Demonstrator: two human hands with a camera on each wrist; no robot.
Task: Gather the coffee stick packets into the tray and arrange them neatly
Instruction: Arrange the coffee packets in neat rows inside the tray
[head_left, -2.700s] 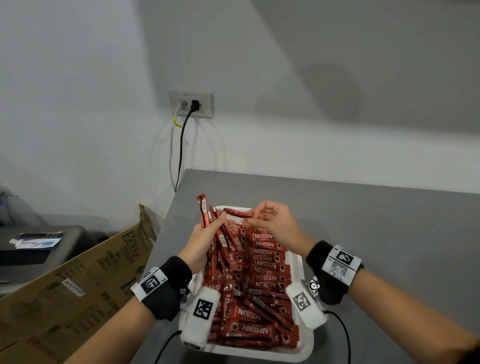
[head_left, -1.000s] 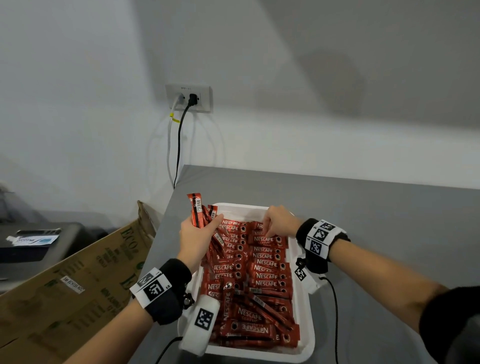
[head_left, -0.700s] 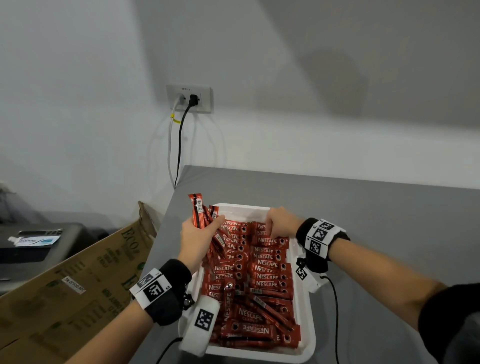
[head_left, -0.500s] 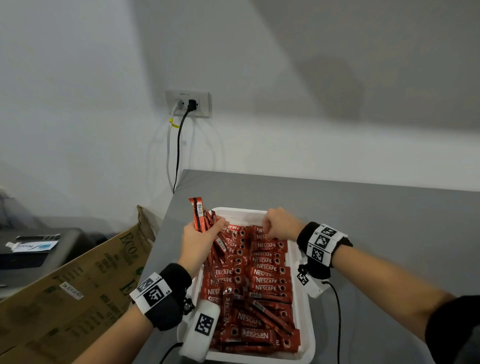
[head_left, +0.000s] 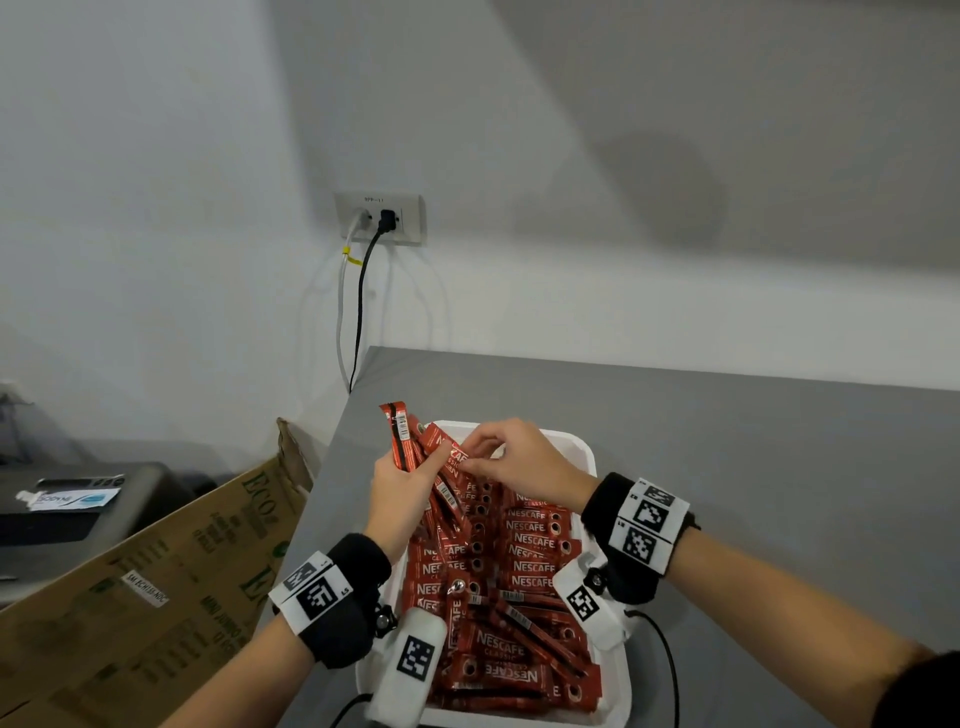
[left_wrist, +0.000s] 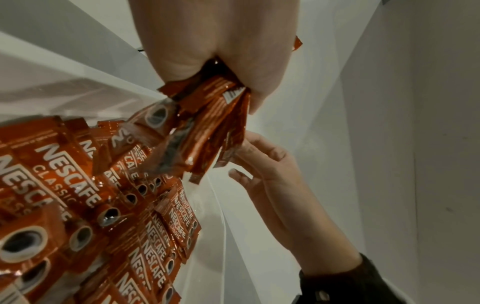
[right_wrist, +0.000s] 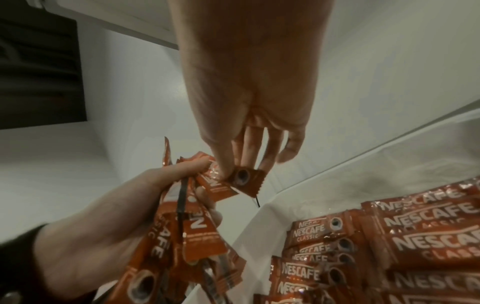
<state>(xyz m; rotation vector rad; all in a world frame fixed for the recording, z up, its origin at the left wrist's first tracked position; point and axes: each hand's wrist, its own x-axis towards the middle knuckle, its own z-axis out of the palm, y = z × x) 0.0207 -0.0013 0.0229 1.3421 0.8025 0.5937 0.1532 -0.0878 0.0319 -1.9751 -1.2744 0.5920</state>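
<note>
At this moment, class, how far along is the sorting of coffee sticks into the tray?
Done: rows of packets lie flat in the white tray. In hand: the left hand grips a bundle; the right hand pinches one stick from it. Left: that bundle and the crossed packets at the near end.

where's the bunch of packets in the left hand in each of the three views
Head: the bunch of packets fans up from the left hand, upper left of the white tray.
Left wrist: upper middle, hanging below the palm.
Right wrist: lower left, in the fist.
Shared landmark: the right hand, pinching one packet of the bunch.
</note>
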